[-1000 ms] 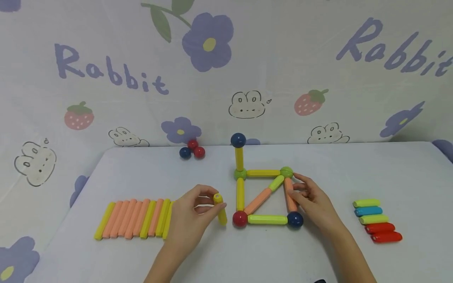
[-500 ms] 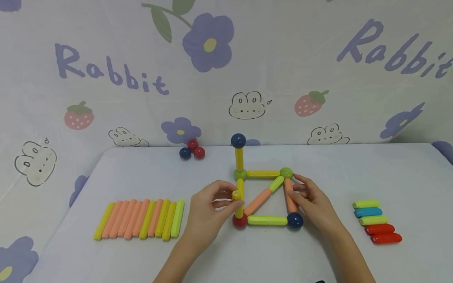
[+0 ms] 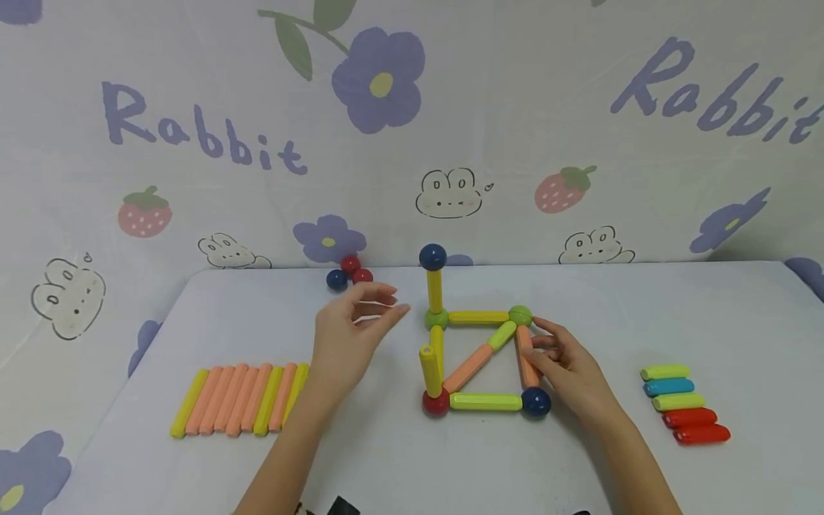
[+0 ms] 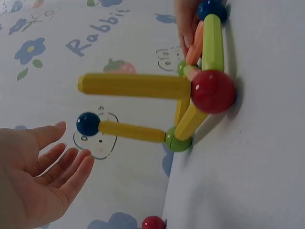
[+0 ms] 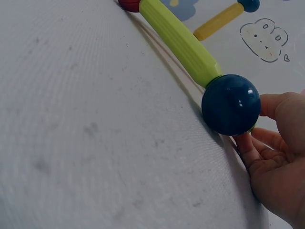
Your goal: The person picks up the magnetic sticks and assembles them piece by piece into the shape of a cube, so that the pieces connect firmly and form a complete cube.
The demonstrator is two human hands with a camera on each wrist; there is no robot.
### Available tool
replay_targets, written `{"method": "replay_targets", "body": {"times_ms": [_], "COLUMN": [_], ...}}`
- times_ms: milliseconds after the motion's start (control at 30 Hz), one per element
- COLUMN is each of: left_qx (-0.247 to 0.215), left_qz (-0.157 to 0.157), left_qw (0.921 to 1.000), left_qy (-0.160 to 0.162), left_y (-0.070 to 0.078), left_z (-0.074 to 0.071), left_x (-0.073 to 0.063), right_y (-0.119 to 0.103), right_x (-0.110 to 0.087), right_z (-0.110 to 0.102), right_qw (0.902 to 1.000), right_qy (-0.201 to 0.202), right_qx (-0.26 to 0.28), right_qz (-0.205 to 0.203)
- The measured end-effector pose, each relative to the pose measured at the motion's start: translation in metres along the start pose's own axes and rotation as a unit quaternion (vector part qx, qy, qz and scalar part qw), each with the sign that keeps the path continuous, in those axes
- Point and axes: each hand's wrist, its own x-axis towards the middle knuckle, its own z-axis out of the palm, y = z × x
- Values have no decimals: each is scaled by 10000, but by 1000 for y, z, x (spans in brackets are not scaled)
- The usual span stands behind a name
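Observation:
My left hand (image 3: 350, 340) is empty in the air left of the frame built of sticks and balls, its fingers loosely bent. In the left wrist view, a yellow stick (image 4: 136, 86) stands upright on the red ball (image 4: 213, 91). Behind it another upright yellow stick (image 3: 435, 291) rises from a green ball (image 3: 436, 318) and bears a dark blue ball (image 3: 433, 257). My right hand (image 3: 569, 365) holds the orange side stick (image 3: 526, 357) between thumb and fingers, close to the front blue ball (image 3: 536, 403). An orange and lime diagonal (image 3: 470, 368) crosses the square.
A row of orange and yellow sticks (image 3: 238, 400) lies at left, partly hidden by the left forearm. Several short lime, blue and red sticks (image 3: 698, 416) lie at right. Loose red and blue balls (image 3: 337, 280) sit near the back edge, before a printed cloth (image 3: 515, 107).
My left hand brought a yellow stick onto the red ball, let go of it standing upright, then moved up and left. The right hand has stayed in place.

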Motion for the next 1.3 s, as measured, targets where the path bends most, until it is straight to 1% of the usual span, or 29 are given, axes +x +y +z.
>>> {"method": "replay_targets", "body": {"times_ms": [133,267,367,533,700,833,967,1133,1300], "left_qx": [279,322,322,439,665,924,1141,1147,1142], "left_qz": [-139,-482,-831,-1149,-1248,-1217,-1140,-1163,-1219], "left_qw": [9986,9964,9938,9900,9876,9859,9849,9848,9835], "left_qy": [429,614,666,685,687,677,623,593,689], "left_y": [-12,-32,-45,-61,-81,-91,-99,-104,-104], "left_z": [-14,-29,-36,-38,-35,-33,-31,-31,-31], "left_x": [25,48,61,77,91,97,98,95,91], "right_y": [1,0,0,0,0,0,-1,-1,-1], "right_x": [0,0,0,-1,1,2,0,0,1], "right_z": [0,0,0,-1,0,0,0,0,0], "right_qw": [10000,10000,10000,10000,10000,9999,9999,9999,9999], "right_qy": [0,2,-4,-4,-31,-57,-56,-49,-45], "right_qx": [13,10,23,26,41,78,86,72,73], "right_qz": [-25,6,4,-28,80,141,130,98,107]}}
